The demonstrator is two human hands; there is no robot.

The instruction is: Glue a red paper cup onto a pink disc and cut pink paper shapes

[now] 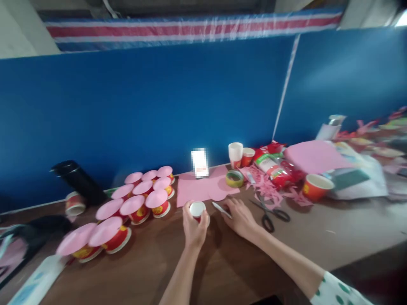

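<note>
My left hand is wrapped round a small red paper cup held upside down, its white base facing up, just above the brown table. My right hand rests on the table beside it, fingers pinched on a thin white pen-like tool. A pink paper sheet lies just beyond both hands. Black scissors lie to the right of my right hand.
Several upturned red cups topped with pink paper discs cluster at the left. A tape roll, a white cup, red cups, pink scraps and packets crowd the right. A black flask lies at the left; a blue partition stands behind.
</note>
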